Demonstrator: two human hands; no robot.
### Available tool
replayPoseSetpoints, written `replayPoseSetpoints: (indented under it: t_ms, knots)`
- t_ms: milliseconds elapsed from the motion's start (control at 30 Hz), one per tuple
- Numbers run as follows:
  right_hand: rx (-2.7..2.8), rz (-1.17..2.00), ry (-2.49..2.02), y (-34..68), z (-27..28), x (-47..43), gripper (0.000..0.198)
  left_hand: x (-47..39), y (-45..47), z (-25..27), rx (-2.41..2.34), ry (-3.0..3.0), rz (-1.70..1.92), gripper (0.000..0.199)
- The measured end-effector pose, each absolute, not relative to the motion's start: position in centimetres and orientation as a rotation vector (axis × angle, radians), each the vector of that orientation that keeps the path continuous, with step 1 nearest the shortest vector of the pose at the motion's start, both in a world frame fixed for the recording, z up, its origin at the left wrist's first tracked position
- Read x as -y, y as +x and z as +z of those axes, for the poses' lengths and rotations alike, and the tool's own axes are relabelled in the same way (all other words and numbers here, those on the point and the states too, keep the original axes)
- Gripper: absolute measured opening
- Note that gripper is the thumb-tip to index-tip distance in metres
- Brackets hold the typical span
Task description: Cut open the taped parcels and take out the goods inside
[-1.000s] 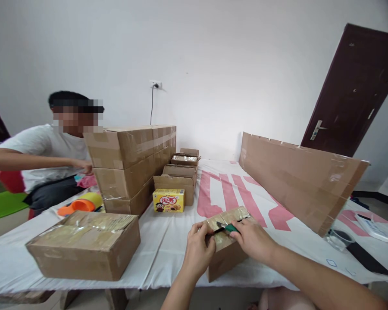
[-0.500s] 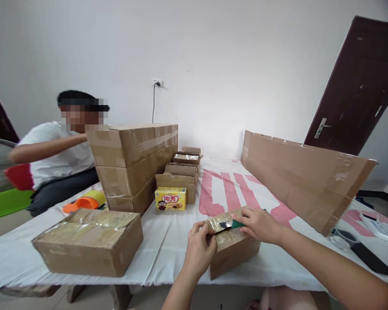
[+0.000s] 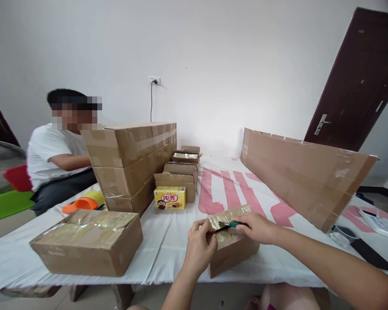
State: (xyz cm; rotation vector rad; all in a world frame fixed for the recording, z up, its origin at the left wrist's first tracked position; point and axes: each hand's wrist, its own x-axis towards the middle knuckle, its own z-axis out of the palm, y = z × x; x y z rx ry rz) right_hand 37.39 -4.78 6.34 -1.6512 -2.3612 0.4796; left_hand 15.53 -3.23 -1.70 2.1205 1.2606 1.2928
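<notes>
A taped cardboard box (image 3: 234, 254) stands at the front edge of the cloth-covered table. My right hand (image 3: 257, 227) is closed around a green utility knife (image 3: 235, 224), its blade lying along the slit in the box top. At the box's left end, my left hand (image 3: 202, 241) is curled with its fingertips pinching the edge of the top flap. Clear tape shines on both sides of the dark slit. What lies inside the box is hidden.
Another taped box (image 3: 87, 245) sits at left. Behind it rise stacked cartons (image 3: 123, 176), with a yellow snack box (image 3: 170, 198) and open cartons (image 3: 189, 183) beside them. A long cardboard panel (image 3: 304, 176) stands right. A person (image 3: 60, 150) sits beyond the stack.
My right hand has shifted slightly right and lower with the knife, showing more of its green handle. My left hand stays on the box edge. The other person's arm has lowered behind the stack.
</notes>
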Motion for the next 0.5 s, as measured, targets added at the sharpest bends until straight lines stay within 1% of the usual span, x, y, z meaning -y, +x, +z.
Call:
replayPoseSetpoints:
  t_ms: [100, 167, 267, 433, 500]
  knots:
    - [2.217, 0.884, -1.763, 37.8, 6.6, 3.9, 0.035, 3.1, 15.4, -1.8, -1.247, 2.108, 1.278, 0.013]
    - [2.129, 1.054, -1.802, 38.2, 6.7, 3.5, 0.041, 3.1, 15.4, -1.9, -1.25, 2.095, 1.288, 0.012]
    - [2.069, 1.198, -1.727, 38.9, 7.1, 3.3, 0.047, 3.1, 15.4, -2.0, -1.258, 2.075, 1.318, 0.012]
    - [2.047, 1.393, -1.726, 39.4, 7.9, 3.2, 0.035, 3.2, 15.6, -2.1, -1.249, 2.066, 1.331, 0.012]
    - [2.045, 1.44, -1.756, 39.1, 8.0, 3.2, 0.036, 3.2, 15.7, -2.0, -1.25, 2.054, 1.329, 0.012]
